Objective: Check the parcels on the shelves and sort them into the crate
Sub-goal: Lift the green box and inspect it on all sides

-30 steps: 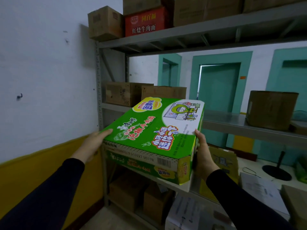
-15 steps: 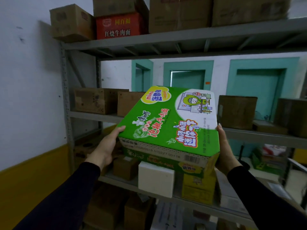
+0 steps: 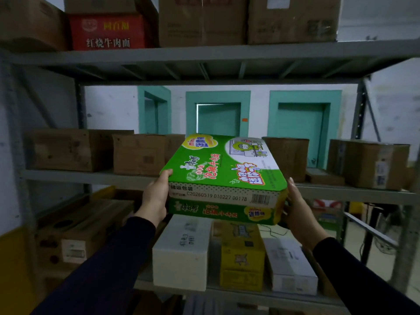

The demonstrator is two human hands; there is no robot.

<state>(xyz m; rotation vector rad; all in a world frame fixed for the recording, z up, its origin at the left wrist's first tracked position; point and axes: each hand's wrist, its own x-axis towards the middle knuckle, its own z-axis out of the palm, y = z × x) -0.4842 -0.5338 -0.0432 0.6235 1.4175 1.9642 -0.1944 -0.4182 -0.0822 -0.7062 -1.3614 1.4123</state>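
— Parcels first: the brown boxes [image 3: 75,150] on the middle shelf [image 3: 86,176] sit where they did; it's the green noodle carton [image 3: 223,176] that has shifted. A second ago it was out by the wall at the rack's left end; now it hangs level in front of that shelf, over the white box [image 3: 181,251] below.

— And the hands?

— Left hand [image 3: 155,196] pressed on its left end, thumb over the top edge; right hand [image 3: 295,208] flat against the right end, fingers straight. Same two-sided clamp as before.

— Heading for the crate?

— No crate in sight. I'd guess it's being checked, maybe reshelved.
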